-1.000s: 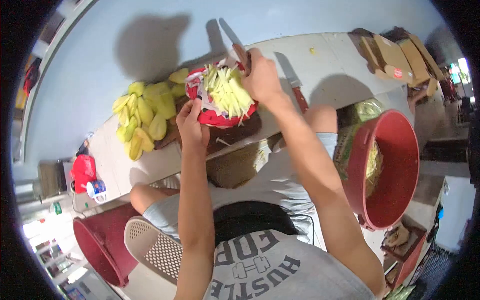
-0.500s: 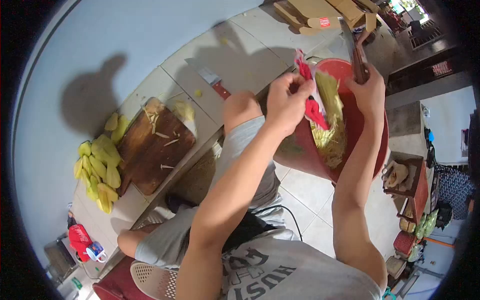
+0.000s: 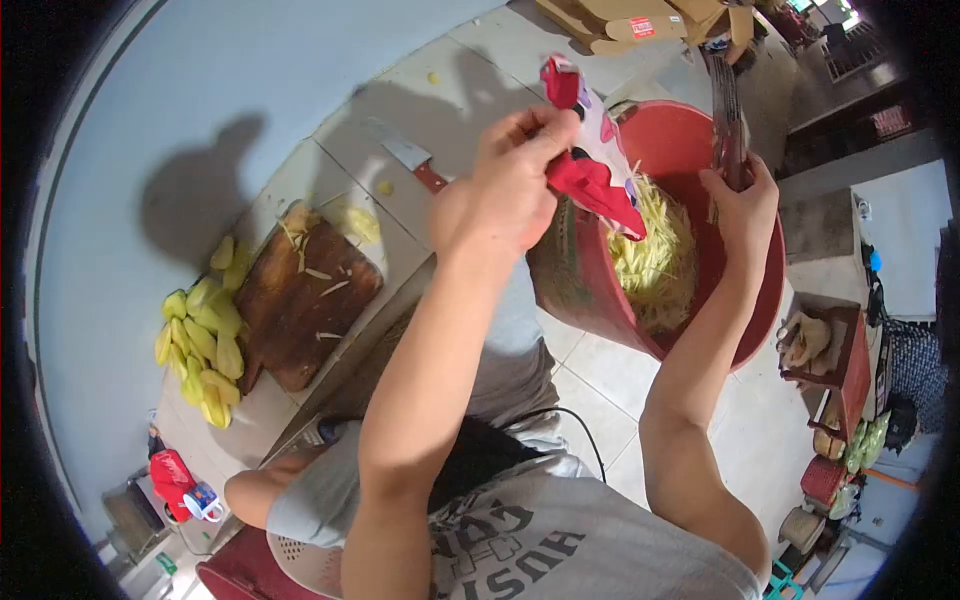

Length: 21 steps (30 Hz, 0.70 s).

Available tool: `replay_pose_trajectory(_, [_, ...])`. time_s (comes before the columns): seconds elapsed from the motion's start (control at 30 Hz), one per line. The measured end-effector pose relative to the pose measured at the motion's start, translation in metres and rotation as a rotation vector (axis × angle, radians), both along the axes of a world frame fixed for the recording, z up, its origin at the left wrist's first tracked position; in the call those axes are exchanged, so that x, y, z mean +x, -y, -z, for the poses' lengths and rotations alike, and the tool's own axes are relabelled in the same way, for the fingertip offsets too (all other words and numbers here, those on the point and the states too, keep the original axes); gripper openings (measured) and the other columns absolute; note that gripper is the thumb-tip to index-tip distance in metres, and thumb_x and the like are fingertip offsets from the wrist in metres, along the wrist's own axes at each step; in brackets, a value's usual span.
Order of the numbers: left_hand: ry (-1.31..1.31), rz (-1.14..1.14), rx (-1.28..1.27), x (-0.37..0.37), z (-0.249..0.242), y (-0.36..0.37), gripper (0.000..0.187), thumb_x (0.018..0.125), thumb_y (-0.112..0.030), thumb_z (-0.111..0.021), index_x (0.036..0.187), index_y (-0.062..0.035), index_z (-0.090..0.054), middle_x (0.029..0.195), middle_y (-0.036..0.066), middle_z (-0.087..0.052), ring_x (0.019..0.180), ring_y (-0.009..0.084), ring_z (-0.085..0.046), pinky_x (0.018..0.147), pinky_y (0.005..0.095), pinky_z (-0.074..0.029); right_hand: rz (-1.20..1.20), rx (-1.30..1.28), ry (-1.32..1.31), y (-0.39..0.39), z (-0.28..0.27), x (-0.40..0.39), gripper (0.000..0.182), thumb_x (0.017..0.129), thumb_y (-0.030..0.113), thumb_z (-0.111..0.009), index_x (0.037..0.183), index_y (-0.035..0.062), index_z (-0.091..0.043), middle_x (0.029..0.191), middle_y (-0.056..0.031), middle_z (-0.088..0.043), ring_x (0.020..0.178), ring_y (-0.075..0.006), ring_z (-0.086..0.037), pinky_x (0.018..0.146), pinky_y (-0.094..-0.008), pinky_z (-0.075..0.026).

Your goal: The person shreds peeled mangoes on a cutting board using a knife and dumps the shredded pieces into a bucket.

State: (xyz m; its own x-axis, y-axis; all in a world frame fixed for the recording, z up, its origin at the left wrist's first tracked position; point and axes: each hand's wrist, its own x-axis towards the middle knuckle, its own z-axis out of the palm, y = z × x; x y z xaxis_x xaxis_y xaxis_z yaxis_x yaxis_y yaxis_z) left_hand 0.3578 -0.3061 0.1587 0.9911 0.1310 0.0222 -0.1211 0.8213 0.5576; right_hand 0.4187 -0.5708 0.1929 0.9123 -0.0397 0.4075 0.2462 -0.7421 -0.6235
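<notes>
Up at the bucket's near side, my left hand (image 3: 515, 170) grips a cloth (image 3: 600, 195) with red edges and a white, pink and purple pattern. My right hand (image 3: 742, 195) is closed around the lower end of a long, dark brown, streaked tool (image 3: 728, 115), held upright by the bucket's far wall. Its exact kind is unclear. Between my forearms stands a large red bucket (image 3: 665, 125), tilted in this view. Pale yellow-green shreds (image 3: 655, 245) lie heaped inside it, partly covered by the cloth.
On the tiled ledge, a wooden cutting board (image 3: 305, 300) carries a few shreds, beside a pile of peeled yellow-green fruit (image 3: 205, 335). A knife with a red-brown handle (image 3: 430, 178) lies near my knee. Opened cardboard boxes (image 3: 620, 25) sit beyond; a mug (image 3: 203, 503) stands lower left.
My left hand has moved left with the cloth, which now hangs more spread out. The tool in my right hand has turned more upright. A yellow-green clump above the bucket no longer shows.
</notes>
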Motion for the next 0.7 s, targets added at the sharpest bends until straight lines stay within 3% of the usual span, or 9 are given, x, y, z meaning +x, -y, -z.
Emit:
replay_pose_trajectory(0.1, [0.003, -0.018, -0.076, -0.020, -0.012, -0.040, 0.005, 0.094, -0.008, -0.068, 0.095, -0.0029, -0.066, 0.094, 0.007, -0.068, 0.084, 0.0188, -0.068, 0.078, 0.0370, -0.059, -0.026, 0.055, -0.022, -0.006, 0.004, -0.005, 0.051, 0.075, 0.012, -0.079, 0.121, -0.0044, -0.063, 0.097, -0.0111, -0.071, 0.086, -0.0192, -0.066, 0.083, -0.0319, -0.051])
replay_pose_trajectory(0.13, [0.023, -0.038, -0.085, -0.031, -0.016, -0.056, 0.009, 0.094, -0.010, -0.069, 0.098, -0.0029, -0.066, 0.098, 0.009, -0.069, 0.089, 0.0198, -0.068, 0.083, 0.0389, -0.057, -0.054, 0.105, -0.036, -0.006, 0.005, -0.003, 0.051, 0.076, 0.012, -0.079, 0.121, -0.0049, -0.063, 0.098, -0.0107, -0.071, 0.087, -0.0184, -0.066, 0.084, -0.0316, -0.051])
replay_pose_trajectory(0.2, [-0.020, -0.190, -0.003, -0.050, -0.012, -0.093, 0.012, 0.094, -0.012, -0.069, 0.102, -0.0029, -0.066, 0.104, 0.010, -0.069, 0.098, 0.0207, -0.066, 0.092, 0.0389, -0.054, -0.043, 0.037, 0.025, -0.006, 0.011, 0.000, 0.043, 0.077, 0.012, -0.080, 0.114, -0.0051, -0.065, 0.087, -0.0046, -0.067, 0.078, -0.0129, -0.060, 0.074, -0.0298, -0.049])
replay_pose_trajectory(0.27, [0.003, -0.251, 0.114, -0.079, -0.003, -0.137, 0.026, 0.099, -0.013, -0.060, 0.122, -0.0006, -0.064, 0.122, 0.011, -0.067, 0.113, 0.0228, -0.064, 0.100, 0.0428, -0.050, -0.002, -0.005, 0.003, -0.008, 0.014, 0.002, 0.047, 0.078, 0.011, -0.079, 0.119, -0.0048, -0.065, 0.088, -0.0045, -0.067, 0.076, -0.0110, -0.060, 0.072, -0.0279, -0.049])
replay_pose_trajectory(0.33, [-0.030, -0.367, 0.275, -0.113, 0.001, -0.169, 0.022, 0.100, -0.011, -0.059, 0.119, -0.0014, -0.064, 0.118, 0.010, -0.067, 0.111, 0.0218, -0.064, 0.099, 0.0421, -0.051, 0.015, -0.038, -0.053, -0.008, 0.023, 0.008, 0.048, 0.080, 0.011, -0.077, 0.124, -0.0046, -0.064, 0.089, -0.0045, -0.067, 0.075, -0.0084, -0.060, 0.070, -0.0247, -0.048])
replay_pose_trajectory(0.43, [-0.168, -0.486, 0.406, -0.160, 0.029, -0.216, 0.013, 0.100, -0.008, -0.059, 0.111, -0.0023, -0.064, 0.110, 0.008, -0.066, 0.105, 0.0200, -0.064, 0.096, 0.0407, -0.052, -0.102, 0.162, -0.035, -0.028, 0.022, 0.000, 0.039, 0.088, 0.007, -0.070, 0.124, -0.0067, -0.062, 0.089, -0.0059, -0.069, 0.076, -0.0091, -0.064, 0.068, -0.0240, -0.050])
replay_pose_trajectory(0.53, [-0.273, -0.642, 0.315, -0.192, 0.065, -0.251, 0.007, 0.099, -0.007, -0.061, 0.104, -0.0034, -0.063, 0.106, 0.007, -0.066, 0.101, 0.0183, -0.064, 0.094, 0.0401, -0.053, -0.107, -0.010, 0.058, -0.047, 0.010, -0.009, 0.036, 0.090, 0.006, -0.069, 0.123, -0.0069, -0.062, 0.089, -0.0065, -0.070, 0.077, -0.0102, -0.065, 0.068, -0.0245, -0.051])
replay_pose_trajectory(0.6, [-0.417, -0.727, 0.270, -0.210, 0.075, -0.273, 0.005, 0.099, -0.007, -0.061, 0.103, -0.0038, -0.062, 0.107, 0.007, -0.066, 0.101, 0.0189, -0.065, 0.094, 0.0405, -0.053, -0.082, 0.065, 0.035, -0.077, 0.003, -0.027, 0.034, 0.090, 0.008, -0.070, 0.121, -0.0061, -0.062, 0.089, -0.0065, -0.070, 0.078, -0.0095, -0.064, 0.070, -0.0244, -0.051])
replay_pose_trajectory(0.7, [-0.164, -0.724, 0.128, -0.225, 0.074, -0.286, 0.012, 0.098, -0.008, -0.062, 0.109, -0.0048, -0.060, 0.111, 0.009, -0.066, 0.104, 0.0219, -0.065, 0.097, 0.0419, -0.052, -0.210, 0.189, 0.007, -0.145, -0.007, -0.057, 0.030, 0.089, 0.007, -0.069, 0.116, -0.0048, -0.065, 0.089, -0.0051, -0.069, 0.079, -0.0093, -0.062, 0.071, -0.0255, -0.050])
